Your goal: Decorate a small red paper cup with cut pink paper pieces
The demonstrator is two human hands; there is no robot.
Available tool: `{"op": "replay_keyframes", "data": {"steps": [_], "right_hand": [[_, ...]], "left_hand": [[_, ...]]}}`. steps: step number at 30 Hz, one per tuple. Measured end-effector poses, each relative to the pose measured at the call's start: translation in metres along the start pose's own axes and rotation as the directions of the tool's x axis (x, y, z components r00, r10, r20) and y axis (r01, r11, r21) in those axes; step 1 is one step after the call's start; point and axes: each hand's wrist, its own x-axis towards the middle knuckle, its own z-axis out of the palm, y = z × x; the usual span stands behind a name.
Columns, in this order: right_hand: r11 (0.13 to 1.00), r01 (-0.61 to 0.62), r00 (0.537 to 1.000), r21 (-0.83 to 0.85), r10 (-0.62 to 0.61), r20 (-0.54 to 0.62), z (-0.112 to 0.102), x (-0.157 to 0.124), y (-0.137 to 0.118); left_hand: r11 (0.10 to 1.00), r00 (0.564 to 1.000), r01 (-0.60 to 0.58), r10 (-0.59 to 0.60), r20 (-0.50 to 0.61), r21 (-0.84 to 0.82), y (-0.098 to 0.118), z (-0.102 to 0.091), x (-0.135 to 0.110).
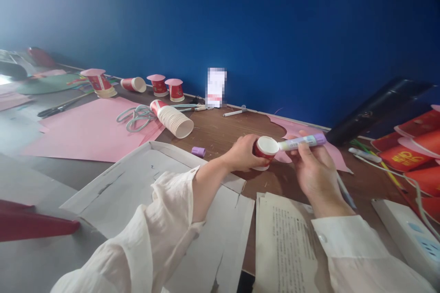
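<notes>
My left hand (242, 152) is wrapped round a small red paper cup (264, 151), held on its side with its white end turned toward the right. My right hand (314, 169) grips a purple and white glue stick (302, 142), whose tip touches the cup's white end. The stick's purple cap (198, 151) lies on the brown table (223, 132) to the left of my left wrist. Both sleeves are white.
A stack of paper cups (173, 120) lies on its side by a pink sheet (92, 130). More cups (175, 89) stand upside down near the blue wall. Printed paper (282, 238), white card (137, 178), a power strip (409, 233) and red envelopes (412, 155) surround my arms.
</notes>
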Motion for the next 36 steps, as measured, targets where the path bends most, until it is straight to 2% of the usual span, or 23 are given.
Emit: {"op": "replay_keyframes", "data": {"steps": [3,6,10,15,19,26,28,31,36], "right_hand": [[1.0,0.005,1.0,-0.02,-0.005,-0.014,-0.004,0.002,0.003],[0.999,0.016,1.0,0.031,-0.016,-0.017,-0.004,0.003,0.002],[0.999,0.025,0.999,0.04,-0.026,0.019,-0.001,0.002,-0.002],[0.988,0.078,0.995,-0.13,-0.068,0.075,-0.004,0.0,-0.002],[0.944,0.144,0.988,-0.296,-0.122,0.09,-0.006,-0.001,-0.004],[0.882,0.168,0.986,-0.44,-0.16,0.056,-0.003,-0.003,-0.008],[0.898,0.144,0.989,-0.415,-0.146,0.027,-0.005,0.0,-0.005],[0.949,0.116,0.991,-0.292,-0.128,-0.022,-0.008,0.005,-0.001],[0.969,0.079,0.997,-0.236,-0.081,0.004,-0.005,0.004,-0.001]], "left_hand": [[1.0,1.0,0.0,0.0,0.013,0.005,0.0,-0.003,-0.001],[1.0,0.999,-0.025,0.025,0.046,0.009,0.001,-0.005,-0.001],[0.998,0.995,-0.06,0.059,0.079,0.013,0.002,-0.007,0.0],[0.998,0.995,-0.068,0.067,0.077,0.016,0.003,-0.004,0.0],[0.998,0.998,-0.047,0.045,0.046,0.049,0.003,0.0,0.0],[0.998,0.998,-0.053,0.052,0.027,0.031,0.003,0.002,0.0],[0.998,0.998,-0.061,0.06,0.022,0.028,0.003,0.002,-0.001],[0.998,0.998,-0.061,0.061,0.033,0.021,0.004,0.002,-0.001],[0.997,0.996,-0.077,0.077,0.035,0.006,0.005,0.002,-0.001]]}}
